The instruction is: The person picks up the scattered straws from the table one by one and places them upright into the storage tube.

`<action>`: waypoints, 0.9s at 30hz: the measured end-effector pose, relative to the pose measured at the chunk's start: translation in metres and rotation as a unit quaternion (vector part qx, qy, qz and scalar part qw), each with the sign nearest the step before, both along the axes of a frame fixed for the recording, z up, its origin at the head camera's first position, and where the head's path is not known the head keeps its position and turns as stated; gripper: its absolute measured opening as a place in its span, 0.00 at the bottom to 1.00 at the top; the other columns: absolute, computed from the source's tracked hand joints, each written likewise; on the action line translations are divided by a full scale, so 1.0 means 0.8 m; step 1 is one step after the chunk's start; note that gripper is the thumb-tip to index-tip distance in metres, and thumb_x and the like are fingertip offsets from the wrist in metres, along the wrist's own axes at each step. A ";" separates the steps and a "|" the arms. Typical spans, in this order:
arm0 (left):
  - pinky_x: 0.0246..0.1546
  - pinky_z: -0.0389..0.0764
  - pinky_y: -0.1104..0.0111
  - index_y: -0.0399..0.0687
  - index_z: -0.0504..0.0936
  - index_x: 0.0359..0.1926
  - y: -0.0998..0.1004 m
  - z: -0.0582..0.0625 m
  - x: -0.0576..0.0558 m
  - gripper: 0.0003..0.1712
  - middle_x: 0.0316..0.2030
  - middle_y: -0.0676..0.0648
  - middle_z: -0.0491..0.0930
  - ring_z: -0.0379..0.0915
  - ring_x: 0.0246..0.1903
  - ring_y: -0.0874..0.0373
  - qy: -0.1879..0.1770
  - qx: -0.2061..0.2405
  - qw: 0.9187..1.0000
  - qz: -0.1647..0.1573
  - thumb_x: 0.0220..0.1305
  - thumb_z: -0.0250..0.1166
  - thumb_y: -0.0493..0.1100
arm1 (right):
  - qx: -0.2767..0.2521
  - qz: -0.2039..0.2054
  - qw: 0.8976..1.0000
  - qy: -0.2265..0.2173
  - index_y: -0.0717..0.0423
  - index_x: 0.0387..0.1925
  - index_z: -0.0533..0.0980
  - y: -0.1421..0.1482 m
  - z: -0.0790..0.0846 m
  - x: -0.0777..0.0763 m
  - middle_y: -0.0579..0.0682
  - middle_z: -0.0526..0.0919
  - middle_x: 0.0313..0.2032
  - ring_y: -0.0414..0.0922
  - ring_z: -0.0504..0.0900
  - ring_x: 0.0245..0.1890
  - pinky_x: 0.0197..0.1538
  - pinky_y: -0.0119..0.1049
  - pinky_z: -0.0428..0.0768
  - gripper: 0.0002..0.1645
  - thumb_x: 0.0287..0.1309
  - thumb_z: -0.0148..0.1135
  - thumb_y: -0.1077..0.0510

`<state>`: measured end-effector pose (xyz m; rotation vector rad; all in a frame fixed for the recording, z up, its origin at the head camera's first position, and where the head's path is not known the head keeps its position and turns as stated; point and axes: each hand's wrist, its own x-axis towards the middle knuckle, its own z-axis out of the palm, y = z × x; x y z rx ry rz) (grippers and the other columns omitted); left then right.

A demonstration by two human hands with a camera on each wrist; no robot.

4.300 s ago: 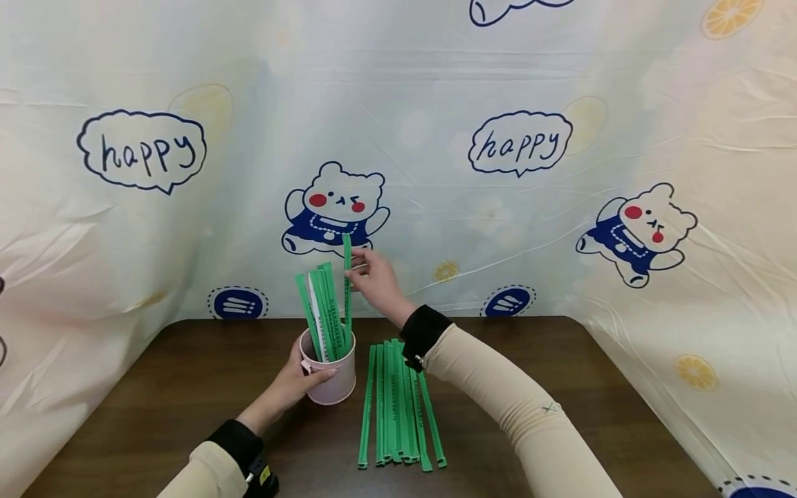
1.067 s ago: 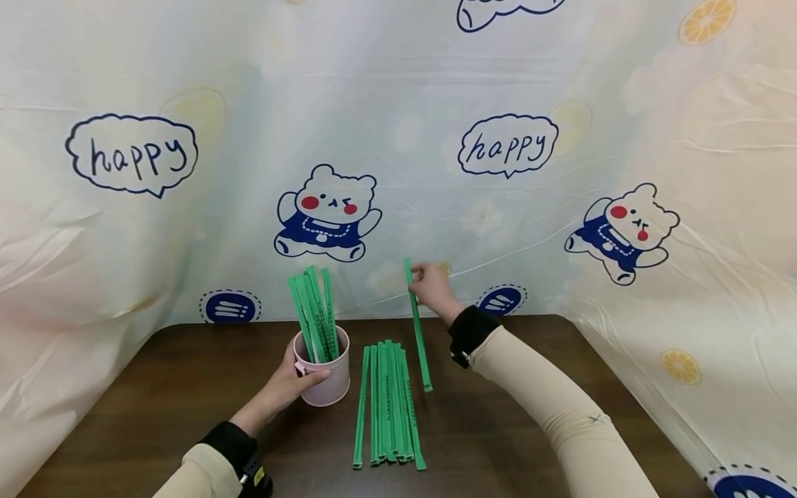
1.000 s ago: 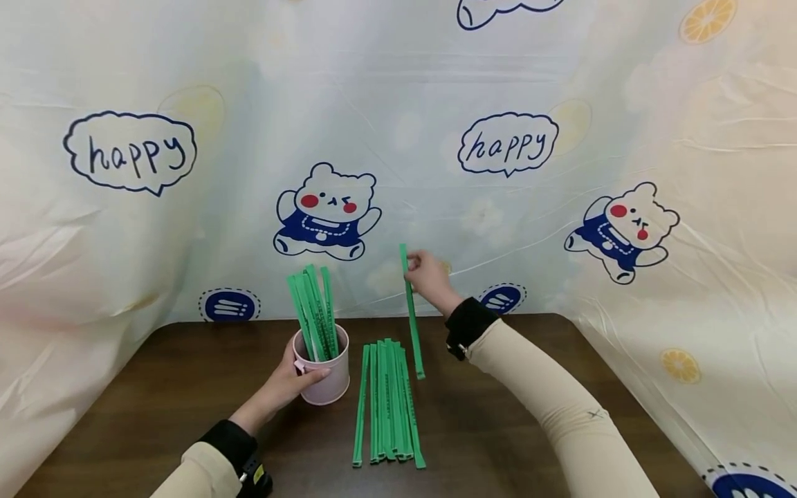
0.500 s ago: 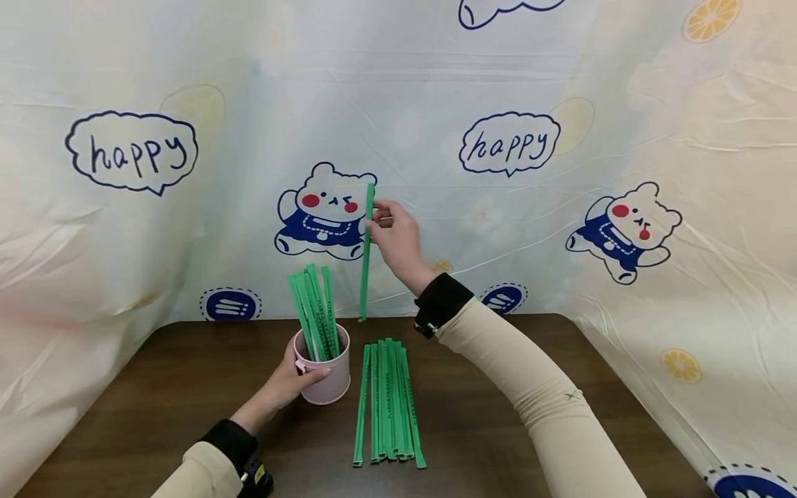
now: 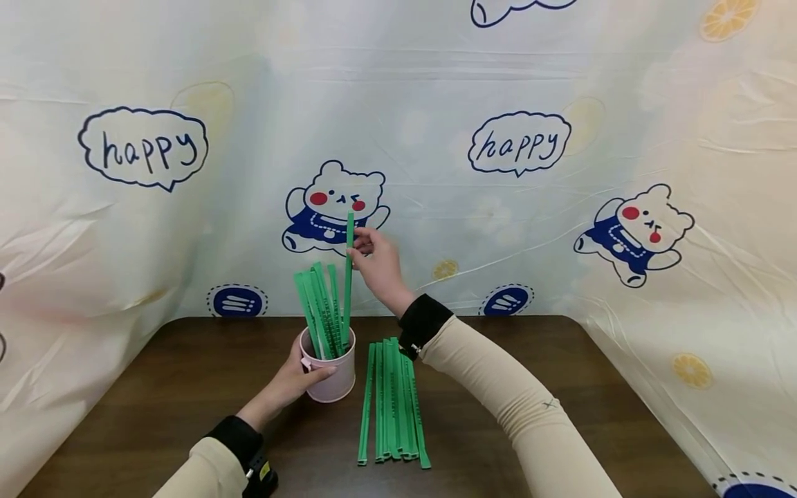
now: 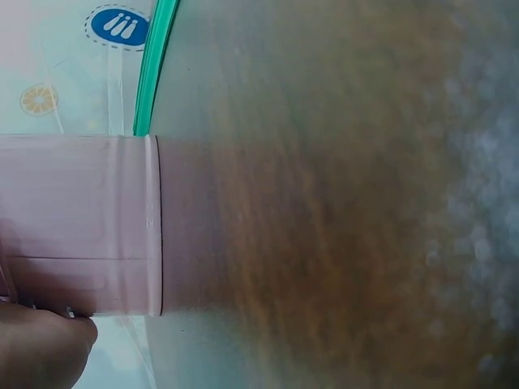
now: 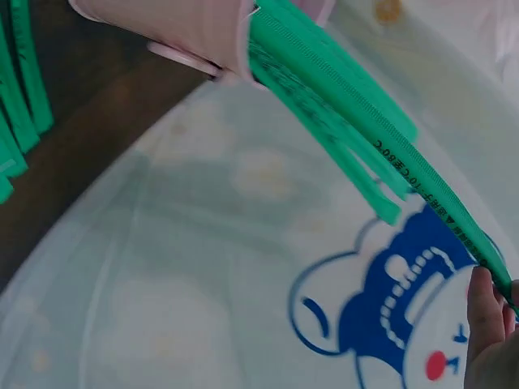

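Observation:
My left hand [image 5: 289, 387] grips a small pink bucket [image 5: 334, 384] on the table, its thumb along the front; in the left wrist view a fingertip [image 6: 49, 348] lies against the bucket wall. Several green-wrapped straws [image 5: 316, 304] lean inside, their tops fanned above the rim. Over the bucket's right side, my right hand [image 5: 381, 266] pinches another wrapped straw [image 5: 348, 297] near its upper part, held nearly upright. Its lower end is inside the bucket mouth and hidden. Printed temperature markings show on this straw [image 7: 422, 182] in the right wrist view.
Right of the bucket, a row of several green-wrapped straws [image 5: 392, 401] lies side by side on the dark wooden table [image 5: 517, 415]. A pale printed curtain [image 5: 423, 104] with bears and speech bubbles hangs behind and around the table.
My right hand has carried the straw from beyond the pile leftward and up, then lowered it into the bucket. A straw at the pile's right side is gone. My left hand stays on the bucket.

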<state>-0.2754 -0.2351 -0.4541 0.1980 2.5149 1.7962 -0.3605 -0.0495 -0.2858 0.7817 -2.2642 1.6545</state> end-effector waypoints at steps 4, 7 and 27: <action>0.76 0.54 0.35 0.43 0.32 0.80 0.000 -0.001 0.001 0.61 0.77 0.29 0.46 0.48 0.76 0.31 -0.007 0.008 1.000 0.001 0.66 0.69 0.45 | 0.021 0.005 1.000 -0.015 0.63 0.66 0.72 -0.006 -0.026 0.000 0.64 0.81 0.50 0.56 0.82 0.53 0.45 0.32 0.86 0.24 0.70 0.59 0.66; 0.75 0.55 0.35 0.43 0.32 0.80 0.002 0.000 0.000 0.60 0.77 0.29 0.46 0.49 0.76 0.31 -0.003 0.012 1.000 -0.004 0.66 0.69 0.44 | 0.040 0.008 0.999 -0.018 0.62 0.66 0.71 -0.007 -0.046 0.002 0.62 0.81 0.51 0.55 0.81 0.54 0.47 0.31 0.84 0.24 0.71 0.58 0.66; 0.75 0.56 0.36 0.42 0.32 0.80 0.003 0.001 0.000 0.59 0.77 0.29 0.47 0.49 0.76 0.31 0.001 0.005 1.000 0.001 0.66 0.68 0.41 | 0.096 0.013 0.994 -0.043 0.65 0.64 0.73 -0.011 -0.103 -0.002 0.62 0.83 0.50 0.55 0.82 0.54 0.54 0.38 0.82 0.23 0.70 0.59 0.65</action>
